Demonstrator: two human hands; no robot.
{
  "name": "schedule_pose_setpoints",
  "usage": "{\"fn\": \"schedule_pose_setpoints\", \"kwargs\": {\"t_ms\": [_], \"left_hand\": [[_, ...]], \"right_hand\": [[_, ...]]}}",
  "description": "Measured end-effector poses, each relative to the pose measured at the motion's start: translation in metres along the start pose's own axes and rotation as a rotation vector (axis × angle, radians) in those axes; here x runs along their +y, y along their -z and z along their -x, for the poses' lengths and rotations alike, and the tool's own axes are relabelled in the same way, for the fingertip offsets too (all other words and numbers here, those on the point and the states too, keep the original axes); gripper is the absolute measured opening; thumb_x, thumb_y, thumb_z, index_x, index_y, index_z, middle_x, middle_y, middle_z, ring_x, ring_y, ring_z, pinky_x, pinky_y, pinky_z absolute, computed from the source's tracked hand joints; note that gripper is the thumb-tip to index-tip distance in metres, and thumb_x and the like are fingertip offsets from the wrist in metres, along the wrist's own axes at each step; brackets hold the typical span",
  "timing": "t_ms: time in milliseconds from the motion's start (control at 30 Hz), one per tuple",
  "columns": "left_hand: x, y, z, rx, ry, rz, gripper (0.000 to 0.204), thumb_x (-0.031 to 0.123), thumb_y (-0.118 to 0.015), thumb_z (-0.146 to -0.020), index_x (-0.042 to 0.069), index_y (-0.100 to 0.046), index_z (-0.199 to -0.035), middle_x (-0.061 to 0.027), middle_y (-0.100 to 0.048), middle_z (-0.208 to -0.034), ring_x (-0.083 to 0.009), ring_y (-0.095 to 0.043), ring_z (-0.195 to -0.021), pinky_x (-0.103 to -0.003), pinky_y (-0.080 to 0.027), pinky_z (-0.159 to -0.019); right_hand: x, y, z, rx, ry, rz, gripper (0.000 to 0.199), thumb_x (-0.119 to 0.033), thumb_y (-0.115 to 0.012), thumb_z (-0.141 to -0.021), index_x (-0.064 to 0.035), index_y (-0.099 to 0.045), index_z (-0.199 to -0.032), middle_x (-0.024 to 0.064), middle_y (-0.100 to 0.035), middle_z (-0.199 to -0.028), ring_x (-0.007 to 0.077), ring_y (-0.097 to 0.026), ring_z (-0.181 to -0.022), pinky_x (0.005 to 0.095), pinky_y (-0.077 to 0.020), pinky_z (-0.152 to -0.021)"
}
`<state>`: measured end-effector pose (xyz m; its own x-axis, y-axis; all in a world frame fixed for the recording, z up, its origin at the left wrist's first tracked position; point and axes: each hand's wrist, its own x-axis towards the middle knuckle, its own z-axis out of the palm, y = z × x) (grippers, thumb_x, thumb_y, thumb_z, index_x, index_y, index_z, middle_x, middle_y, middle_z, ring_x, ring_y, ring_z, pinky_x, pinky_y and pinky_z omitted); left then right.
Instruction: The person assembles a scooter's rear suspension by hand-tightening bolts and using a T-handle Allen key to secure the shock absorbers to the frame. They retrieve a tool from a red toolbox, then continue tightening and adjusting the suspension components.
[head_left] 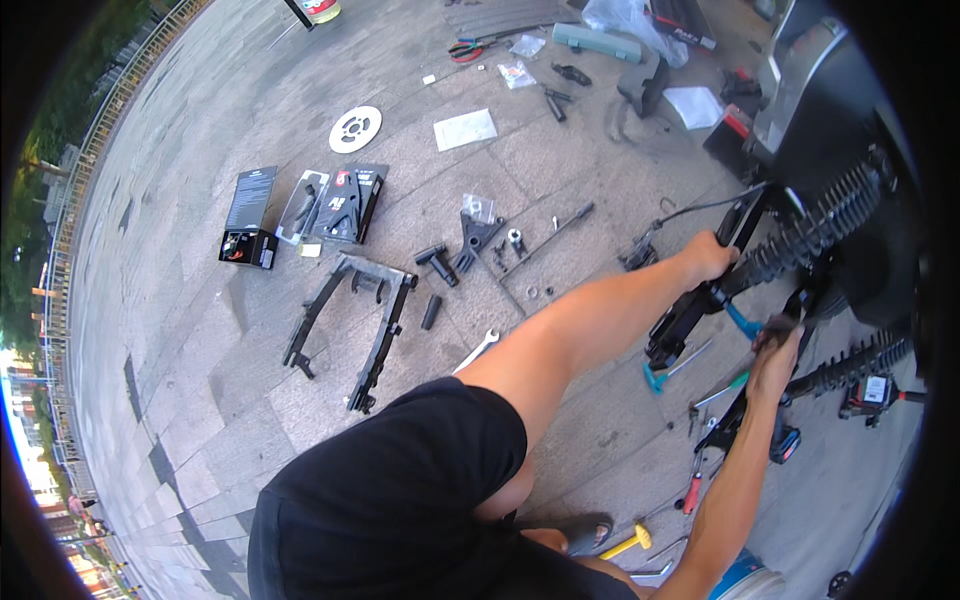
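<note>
At the right stands a vehicle with a coil-spring shock absorber [825, 225] and a black swingarm [680, 325] by its underside. My left hand [710, 258] is closed around the swingarm's upper arm, just beside the spring. Lower down, my right hand [773, 365] is closed at the other arm of the swingarm, its fingers dark and partly hidden. Between the two hands shows a blue tool handle [741, 318]. A second coil spring [850, 362] lies beyond my right hand.
On the paving lie another black swingarm frame [390, 335], a white slotted disc [355, 129], an opened black box [250, 225], a wrench [480, 348] and a triangular bracket [478, 235]. Near my feet are a yellow hammer [630, 541] and a red-handled screwdriver [690, 490].
</note>
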<state>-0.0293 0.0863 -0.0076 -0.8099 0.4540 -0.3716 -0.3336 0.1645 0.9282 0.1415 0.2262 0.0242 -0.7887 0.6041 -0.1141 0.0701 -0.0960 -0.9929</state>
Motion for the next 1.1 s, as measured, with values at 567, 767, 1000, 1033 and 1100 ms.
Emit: {"fn": "schedule_pose_setpoints", "kwargs": {"t_ms": [567,767,1000,1033,1100], "left_hand": [[-0.099,0.153,0.118,0.325,0.391,0.009,0.048,0.033,-0.062,-0.086,-0.001,-0.053,-0.118,-0.0161,-0.066,-0.096,-0.0246,-0.066,-0.080,-0.034,-0.052,-0.068],[-0.139,0.310,0.320,0.511,0.744,-0.204,0.043,0.032,-0.063,-0.082,-0.002,-0.060,-0.110,-0.0164,-0.067,-0.088,-0.0213,-0.066,-0.067,-0.033,-0.052,-0.062],[-0.050,0.447,0.470,0.577,1.348,-0.100,0.035,0.025,-0.059,-0.083,-0.005,-0.061,-0.101,-0.0130,-0.064,-0.074,-0.0211,-0.061,-0.055,-0.034,-0.049,-0.046],[-0.021,0.455,0.465,0.662,1.312,-0.015,0.036,0.026,-0.059,-0.085,-0.005,-0.060,-0.104,-0.0135,-0.065,-0.078,-0.0219,-0.062,-0.056,-0.034,-0.049,-0.046],[0.049,0.466,0.438,0.748,1.302,0.127,0.039,0.027,-0.058,-0.087,-0.003,-0.056,-0.111,-0.0144,-0.065,-0.088,-0.0235,-0.063,-0.061,-0.034,-0.050,-0.050]], "right_hand": [[-0.083,0.018,0.172,-0.067,-0.901,0.730,0.037,-0.031,-0.043,-0.097,-0.0044,-0.054,-0.119,0.0071,-0.057,-0.103,0.0126,-0.055,-0.074,0.0256,-0.0463,-0.063],[-0.229,-0.096,0.243,-0.406,-0.908,0.896,0.022,-0.013,-0.053,-0.093,-0.0013,-0.060,-0.110,0.0061,-0.062,-0.091,0.0116,-0.059,-0.073,0.0251,-0.0484,-0.063],[-0.295,-0.297,0.096,-0.398,-0.604,0.416,0.025,-0.017,-0.051,-0.095,0.0009,-0.054,-0.112,0.0079,-0.061,-0.098,0.0126,-0.058,-0.077,0.0265,-0.0487,-0.070],[-0.300,-0.318,0.071,-0.365,-0.597,0.394,0.026,-0.017,-0.051,-0.095,0.0005,-0.053,-0.113,0.0080,-0.060,-0.098,0.0129,-0.057,-0.077,0.0267,-0.0486,-0.069],[-0.307,-0.359,0.020,-0.290,-0.623,0.270,0.026,-0.016,-0.050,-0.095,0.0007,-0.053,-0.114,0.0083,-0.060,-0.098,0.0134,-0.057,-0.077,0.0279,-0.0490,-0.070]]}}
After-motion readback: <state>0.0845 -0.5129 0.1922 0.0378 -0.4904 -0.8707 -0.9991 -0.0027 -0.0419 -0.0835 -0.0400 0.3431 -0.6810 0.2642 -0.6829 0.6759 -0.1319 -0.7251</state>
